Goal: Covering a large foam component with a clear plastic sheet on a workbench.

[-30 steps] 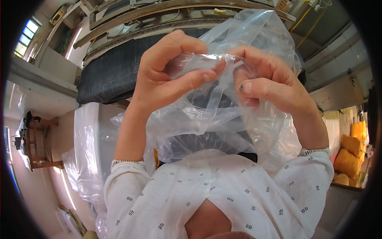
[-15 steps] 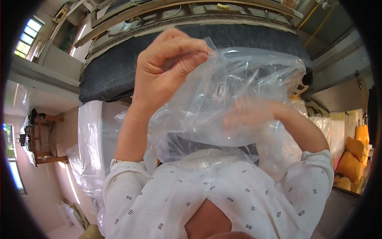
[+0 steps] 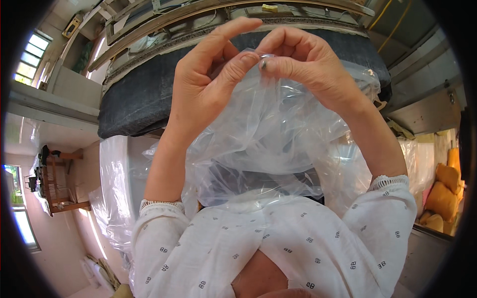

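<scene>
Crumpled clear plastic film (image 3: 258, 116) hangs from both my hands and spreads down over my lap. My left hand (image 3: 211, 72) holds its top edge with the thumb against curled fingers, while the index finger stands out straight. Right beside it, my right hand (image 3: 310, 64) pinches the same edge between thumb and bent fingers. The two thumb tips almost meet, with a small gathered bit of film between them. Whether the film is a bag or a single sheet, I cannot tell.
Beyond my hands runs a padded edge covered in dark cloth (image 3: 144, 97), with wooden rails (image 3: 198, 26) behind it. More plastic-wrapped material (image 3: 115, 174) stands at the left. Orange bundles (image 3: 442, 186) lie at the far right, and a wooden rack (image 3: 62, 179) at the far left.
My right hand has risen from the middle of the film to its top edge and now pinches it beside my left hand. The left index finger has straightened.
</scene>
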Motion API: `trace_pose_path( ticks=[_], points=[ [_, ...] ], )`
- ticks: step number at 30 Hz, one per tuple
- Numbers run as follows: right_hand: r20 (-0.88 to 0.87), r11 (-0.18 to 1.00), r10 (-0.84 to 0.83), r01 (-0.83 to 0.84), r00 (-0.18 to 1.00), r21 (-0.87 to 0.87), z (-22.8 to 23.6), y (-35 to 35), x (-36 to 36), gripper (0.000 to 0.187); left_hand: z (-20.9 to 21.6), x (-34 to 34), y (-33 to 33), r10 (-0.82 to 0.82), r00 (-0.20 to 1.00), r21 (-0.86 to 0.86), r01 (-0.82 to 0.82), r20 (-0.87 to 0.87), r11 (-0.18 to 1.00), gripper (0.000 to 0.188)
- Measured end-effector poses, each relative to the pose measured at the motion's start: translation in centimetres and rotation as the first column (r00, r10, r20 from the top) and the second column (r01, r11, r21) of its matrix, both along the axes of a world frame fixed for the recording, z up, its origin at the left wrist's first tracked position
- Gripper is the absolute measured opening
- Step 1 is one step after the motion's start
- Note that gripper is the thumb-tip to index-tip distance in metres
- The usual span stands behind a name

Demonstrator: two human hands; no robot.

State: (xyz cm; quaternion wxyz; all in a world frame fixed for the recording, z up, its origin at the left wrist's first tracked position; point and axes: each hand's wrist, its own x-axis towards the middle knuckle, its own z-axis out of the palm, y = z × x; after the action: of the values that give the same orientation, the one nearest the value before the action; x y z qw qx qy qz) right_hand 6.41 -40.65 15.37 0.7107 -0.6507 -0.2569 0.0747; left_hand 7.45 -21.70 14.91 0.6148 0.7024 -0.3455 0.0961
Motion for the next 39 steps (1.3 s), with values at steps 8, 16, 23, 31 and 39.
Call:
trace_pose_path(
  ticks=[8,16,23,31,39],
  points=[
    [-0.083,0.989,-0.138,0.134,0.987,-0.055,-0.3,-1.1,3.1,0.016,-1.2,3.5,0.7,0.007,0.997,0.041,-0.004,-0.074,0.999,0.037],
    [-0.178,0.996,-0.087,0.085,0.980,-0.023,-0.6,-0.4,4.3,0.021,-1.8,4.8,0.2,0.091,0.983,0.130,-0.071,-0.162,0.989,0.019],
    [-0.143,0.976,0.026,-0.056,0.989,-0.210,-0.2,-1.3,4.0,0.021,-1.2,4.5,0.6,0.016,0.943,-0.046,-0.033,-0.331,0.998,0.011],
    [-0.373,0.993,0.107,-0.078,0.922,0.093,0.6,-0.7,2.9,0.017,-0.4,3.8,0.5,-0.090,0.913,-0.161,0.027,-0.398,0.987,0.014],
    [-0.182,0.990,-0.138,0.136,0.974,-0.024,1.4,-0.1,1.4,0.014,0.2,2.9,0.3,-0.120,0.908,-0.107,0.084,-0.402,0.991,0.014]
  ],
)
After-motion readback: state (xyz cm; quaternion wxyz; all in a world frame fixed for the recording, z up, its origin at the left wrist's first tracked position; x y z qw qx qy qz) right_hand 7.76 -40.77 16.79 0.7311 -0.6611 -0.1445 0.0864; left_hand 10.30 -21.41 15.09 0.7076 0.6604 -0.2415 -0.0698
